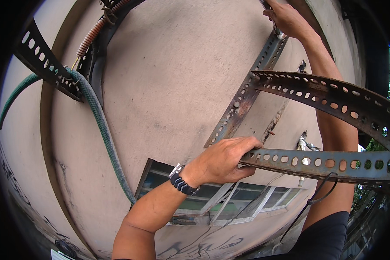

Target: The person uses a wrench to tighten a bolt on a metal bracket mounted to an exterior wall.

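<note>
My left hand [227,159], with a dark-strapped watch [183,180] on its wrist, is closed around the near end of a grey, rust-marked slotted angle bar [316,161]. My right hand [288,19] reaches up to the top of the wall rail [236,104], another slotted angle bar slanting along the wall. Its fingers are curled in beside a shiny metal piece [278,32] at the rail's upper end; what they grip is partly cut off by the frame's edge. A rusty slotted bar [325,91] joins the rail and runs out to the right, above the bar in my left hand.
A second dark slotted bracket [45,56] stands out at upper left, with a green hose [102,125] draped over it and a ribbed tube [91,37] above. Louvred windows [242,201] lie below. A black cable tie [323,199] loops off the grey bar. Wires [305,143] poke from the wall.
</note>
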### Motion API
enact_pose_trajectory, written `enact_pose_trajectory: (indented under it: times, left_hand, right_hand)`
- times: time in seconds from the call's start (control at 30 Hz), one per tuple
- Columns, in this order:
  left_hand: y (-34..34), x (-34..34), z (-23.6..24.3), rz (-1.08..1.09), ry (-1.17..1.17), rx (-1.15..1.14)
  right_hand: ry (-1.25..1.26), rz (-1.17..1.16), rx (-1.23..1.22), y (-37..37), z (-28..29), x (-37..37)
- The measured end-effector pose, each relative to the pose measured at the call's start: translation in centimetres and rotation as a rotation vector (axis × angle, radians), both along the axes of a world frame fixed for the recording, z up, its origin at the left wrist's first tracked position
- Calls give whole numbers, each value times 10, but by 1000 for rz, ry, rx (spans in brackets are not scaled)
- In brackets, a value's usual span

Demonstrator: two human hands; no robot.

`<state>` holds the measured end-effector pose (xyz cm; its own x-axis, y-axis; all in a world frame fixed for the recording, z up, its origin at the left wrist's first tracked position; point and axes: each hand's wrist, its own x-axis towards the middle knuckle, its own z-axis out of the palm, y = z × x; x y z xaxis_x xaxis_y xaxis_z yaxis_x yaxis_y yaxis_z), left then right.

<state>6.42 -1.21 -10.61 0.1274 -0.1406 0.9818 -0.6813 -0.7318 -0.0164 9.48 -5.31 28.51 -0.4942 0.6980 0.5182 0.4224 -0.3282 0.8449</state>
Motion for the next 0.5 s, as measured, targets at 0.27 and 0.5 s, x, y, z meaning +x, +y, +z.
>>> enact_pose_trajectory:
  times: [0.27, 0.5]
  left_hand:
    - [-2, 2, 3, -6, 0, 19]
    - [-1, 2, 2, -5, -9, -2]
  right_hand:
    - [352, -128, 472, 20, 66, 33]
    - [569, 411, 418, -8, 27, 3]
